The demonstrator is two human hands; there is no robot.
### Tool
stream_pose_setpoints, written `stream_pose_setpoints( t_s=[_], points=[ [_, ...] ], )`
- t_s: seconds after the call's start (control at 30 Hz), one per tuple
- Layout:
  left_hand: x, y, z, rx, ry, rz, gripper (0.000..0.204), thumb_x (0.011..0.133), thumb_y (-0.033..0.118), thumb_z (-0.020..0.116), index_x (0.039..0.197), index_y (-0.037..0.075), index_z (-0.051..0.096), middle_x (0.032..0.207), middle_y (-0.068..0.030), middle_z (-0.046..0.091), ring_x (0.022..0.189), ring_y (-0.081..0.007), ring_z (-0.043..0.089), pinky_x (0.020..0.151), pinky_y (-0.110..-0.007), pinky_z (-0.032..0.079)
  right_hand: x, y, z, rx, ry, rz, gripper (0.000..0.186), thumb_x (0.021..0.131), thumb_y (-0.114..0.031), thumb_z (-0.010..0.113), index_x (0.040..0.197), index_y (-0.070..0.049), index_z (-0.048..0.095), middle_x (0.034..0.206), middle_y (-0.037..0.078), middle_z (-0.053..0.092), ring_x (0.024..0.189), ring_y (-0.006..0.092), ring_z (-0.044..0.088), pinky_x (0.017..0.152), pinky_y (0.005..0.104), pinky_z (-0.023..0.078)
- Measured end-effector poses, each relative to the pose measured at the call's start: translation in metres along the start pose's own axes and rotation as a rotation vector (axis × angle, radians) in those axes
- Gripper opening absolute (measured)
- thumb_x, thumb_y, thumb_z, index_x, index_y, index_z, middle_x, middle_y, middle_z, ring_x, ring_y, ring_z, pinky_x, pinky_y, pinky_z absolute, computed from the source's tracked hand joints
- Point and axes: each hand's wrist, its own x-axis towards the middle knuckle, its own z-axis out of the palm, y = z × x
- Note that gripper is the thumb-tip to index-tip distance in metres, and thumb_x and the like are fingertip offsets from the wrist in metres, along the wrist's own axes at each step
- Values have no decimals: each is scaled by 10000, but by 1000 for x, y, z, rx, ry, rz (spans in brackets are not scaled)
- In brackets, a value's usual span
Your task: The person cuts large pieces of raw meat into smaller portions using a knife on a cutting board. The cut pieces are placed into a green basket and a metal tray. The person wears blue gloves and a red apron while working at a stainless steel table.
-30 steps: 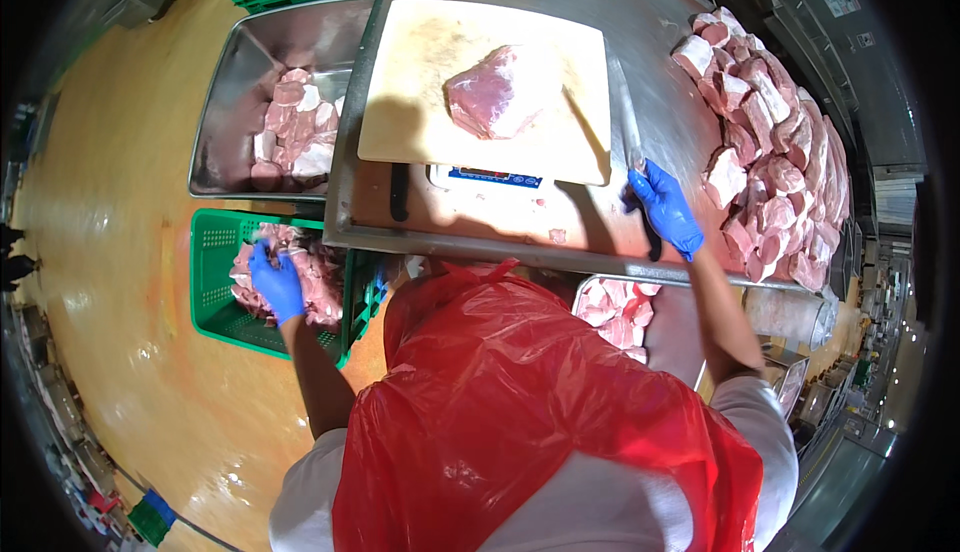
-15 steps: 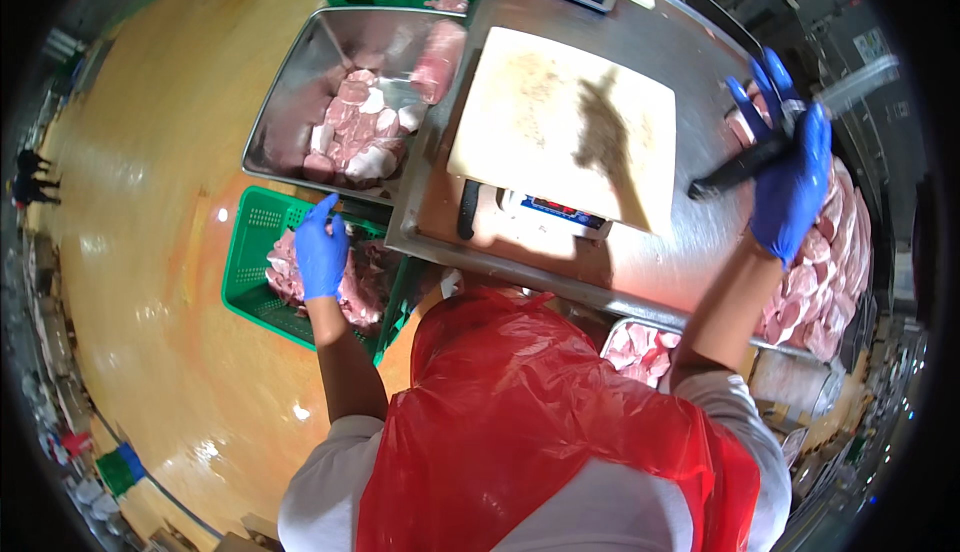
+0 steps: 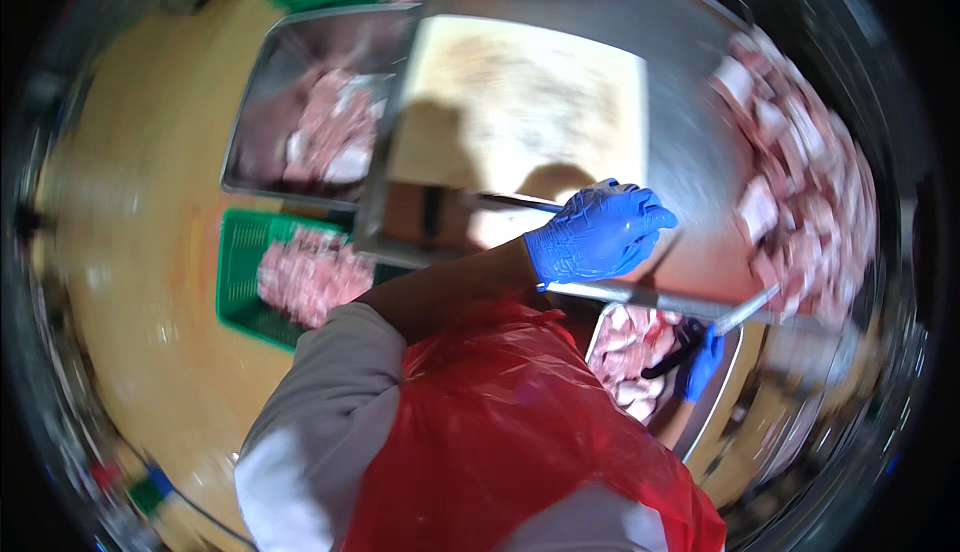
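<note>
My left hand (image 3: pixel 605 232), in a blue glove, reaches across my body over the table's front edge. Its fingers are curled in, and what they hold, if anything, is hidden. Beside its wrist a thin dark bar (image 3: pixel 515 202) runs along the cutting board's near edge; whether it touches the hand is unclear. Lower right, my gloved right hand (image 3: pixel 703 364) is closed on a knife with a pale blade (image 3: pixel 746 310) and a black handle (image 3: pixel 672 360). It is over the metal tray (image 3: pixel 735 347) of raw meat pieces (image 3: pixel 625 352).
The pale cutting board (image 3: pixel 540 82) lies on the steel table (image 3: pixel 690 152). Sliced meat (image 3: pixel 800 182) is heaped along the right side. To the left stand a metal bin (image 3: pixel 245 147) with meat and a green basket (image 3: pixel 235 262) of meat. A dark handle (image 3: pixel 431 212) lies near the board.
My left hand has swung from the green basket rightward across to the table's front. My right hand has come down with the knife from the table's right to the tray. The view has shifted.
</note>
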Motion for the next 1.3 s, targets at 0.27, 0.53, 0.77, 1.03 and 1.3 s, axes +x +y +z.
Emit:
stream_pose_setpoints(
  t_s=[0.27,0.53,0.77,1.03,1.3],
  points=[
    [134,-45,293,131,-440,-4,600,869,213,655,1389,-26,473,1284,-274,586,1211,-421,549,1036,-504,452,26,69,-74,-210,228,-29,251,1041,-219,555,1015,22,622,868,104,714,761,173,669,705,337,544],
    [318,-81,564,456,-512,-520,1218,674,595,842,1529,-17,227,1442,-312,393,1273,-462,483,1032,-547,444,4,105,-161,-113,479,201,210,1039,-161,553,1039,38,619,872,104,703,766,157,669,727,321,558],
    [362,-81,622,762,-506,-664,1349,615,572,883,1593,84,92,1420,-268,426,1250,-396,519,973,-567,472,0,127,-211,-115,618,283,190,1051,-142,537,1045,25,628,861,63,693,766,120,640,729,295,543],
    [324,-122,470,232,-1020,-456,854,736,356,787,1437,26,427,1207,-186,639,1111,-242,639,889,-409,531,53,139,-190,-38,494,184,207,1050,-180,544,1049,10,625,864,47,675,776,119,622,722,296,516],
    [187,-36,147,-683,-158,-1005,671,765,83,656,1410,24,478,1233,-108,601,1108,-242,597,925,-382,519,82,94,-143,-115,204,43,219,1057,-204,544,1017,-4,622,861,50,686,747,119,616,696,285,518]
  ],
)
